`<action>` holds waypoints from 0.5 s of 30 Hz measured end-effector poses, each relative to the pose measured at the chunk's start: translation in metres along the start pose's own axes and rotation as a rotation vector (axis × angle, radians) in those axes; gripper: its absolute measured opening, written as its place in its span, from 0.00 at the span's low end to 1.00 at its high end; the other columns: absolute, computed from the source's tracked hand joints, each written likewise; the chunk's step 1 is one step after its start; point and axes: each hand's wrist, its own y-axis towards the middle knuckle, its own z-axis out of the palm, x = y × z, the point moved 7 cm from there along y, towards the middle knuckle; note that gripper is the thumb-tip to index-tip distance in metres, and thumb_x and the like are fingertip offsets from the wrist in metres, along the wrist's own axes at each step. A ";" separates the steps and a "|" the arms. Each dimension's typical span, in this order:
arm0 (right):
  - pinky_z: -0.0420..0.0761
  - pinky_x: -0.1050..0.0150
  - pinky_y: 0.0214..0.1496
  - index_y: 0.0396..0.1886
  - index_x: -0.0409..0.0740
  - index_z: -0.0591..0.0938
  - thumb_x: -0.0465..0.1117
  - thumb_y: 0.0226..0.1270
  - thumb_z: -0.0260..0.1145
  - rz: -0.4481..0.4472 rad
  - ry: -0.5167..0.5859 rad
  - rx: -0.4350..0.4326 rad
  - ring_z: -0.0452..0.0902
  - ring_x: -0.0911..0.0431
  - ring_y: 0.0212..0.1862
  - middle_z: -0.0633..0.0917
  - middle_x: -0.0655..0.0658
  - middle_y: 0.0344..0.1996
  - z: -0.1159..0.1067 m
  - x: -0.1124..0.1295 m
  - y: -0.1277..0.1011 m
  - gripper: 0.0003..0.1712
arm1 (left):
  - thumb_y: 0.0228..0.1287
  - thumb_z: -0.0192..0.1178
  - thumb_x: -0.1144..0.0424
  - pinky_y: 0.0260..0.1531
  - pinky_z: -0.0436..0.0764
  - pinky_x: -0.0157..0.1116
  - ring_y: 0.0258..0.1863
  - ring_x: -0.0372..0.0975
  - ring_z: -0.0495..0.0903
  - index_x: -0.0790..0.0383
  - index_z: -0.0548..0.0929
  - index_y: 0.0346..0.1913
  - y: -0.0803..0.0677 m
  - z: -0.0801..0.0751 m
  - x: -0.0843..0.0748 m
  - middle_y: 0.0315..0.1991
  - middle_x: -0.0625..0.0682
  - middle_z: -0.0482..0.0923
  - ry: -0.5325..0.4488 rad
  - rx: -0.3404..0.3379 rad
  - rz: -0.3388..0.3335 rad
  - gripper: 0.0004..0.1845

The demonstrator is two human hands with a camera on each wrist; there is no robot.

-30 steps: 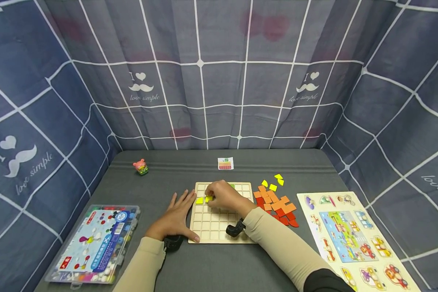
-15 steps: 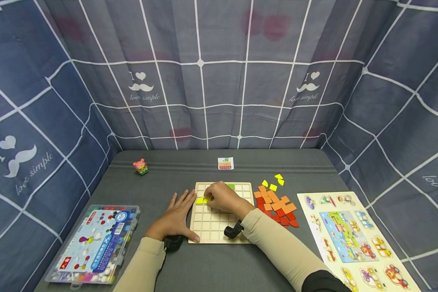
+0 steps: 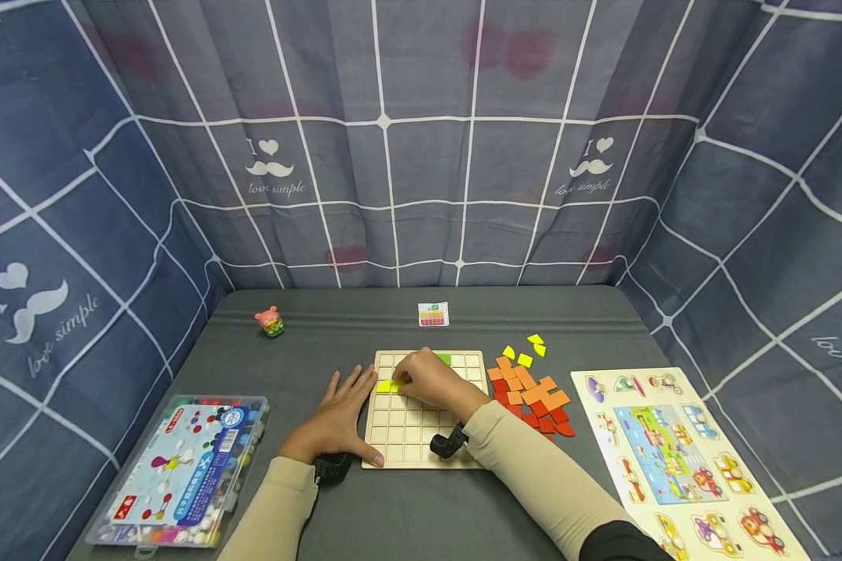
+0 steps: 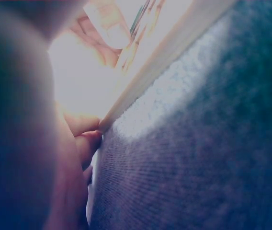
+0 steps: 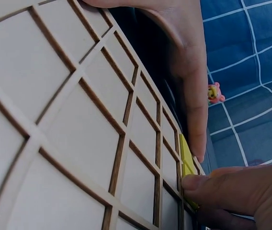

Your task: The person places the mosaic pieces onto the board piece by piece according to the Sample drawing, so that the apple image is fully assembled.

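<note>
A pale wooden grid board [image 3: 407, 436] lies in the middle of the table. One yellow tile [image 3: 383, 386] sits in a cell near its left edge. Right beside that tile, the fingers of my right hand [image 3: 431, 378] are bent around a second yellow tile [image 3: 396, 386]; the right wrist view shows the thumb on the yellow tile [image 5: 188, 167]. My left hand [image 3: 340, 417] lies along the board's left side, fingers spread, thumb at the lower left corner. A green tile [image 3: 445, 359] sits in the top row, partly behind the right hand.
Orange tiles [image 3: 522, 377] and red tiles [image 3: 546, 425] lie right of the board, loose yellow tiles [image 3: 525, 361] above them. A small pattern card [image 3: 433, 314] is behind the board. A picture puzzle board [image 3: 645, 389], a bead box [image 3: 175, 467] and a pink figurine [image 3: 270, 321] stand around.
The right hand has shifted slightly, and the second yellow tile now lies flush beside the first instead of a little apart. The left hand has stayed in place.
</note>
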 end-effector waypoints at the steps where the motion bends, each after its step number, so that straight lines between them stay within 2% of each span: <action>1: 0.83 0.72 0.44 0.43 0.44 0.94 0.36 0.63 0.81 0.002 0.004 0.000 0.85 0.64 0.40 0.91 0.50 0.40 0.000 0.000 0.000 0.09 | 0.27 0.81 0.23 0.75 0.29 0.62 0.83 0.55 0.39 0.64 0.50 0.86 0.000 0.000 0.000 0.85 0.58 0.44 0.000 0.000 0.000 0.85; 10: 0.83 0.73 0.44 0.41 0.44 0.94 0.35 0.62 0.82 0.025 0.012 -0.011 0.86 0.63 0.41 0.91 0.50 0.40 0.000 -0.001 0.002 0.08 | 0.26 0.81 0.22 0.75 0.28 0.62 0.83 0.55 0.39 0.64 0.50 0.86 0.001 0.000 0.001 0.85 0.58 0.44 0.000 0.002 0.000 0.86; 15: 0.82 0.73 0.42 0.40 0.43 0.94 0.33 0.61 0.82 0.020 0.037 -0.009 0.85 0.64 0.39 0.91 0.50 0.38 -0.001 0.000 0.001 0.08 | 0.27 0.81 0.23 0.75 0.28 0.61 0.83 0.55 0.38 0.65 0.49 0.86 0.001 0.002 0.003 0.85 0.58 0.43 0.002 -0.005 0.026 0.86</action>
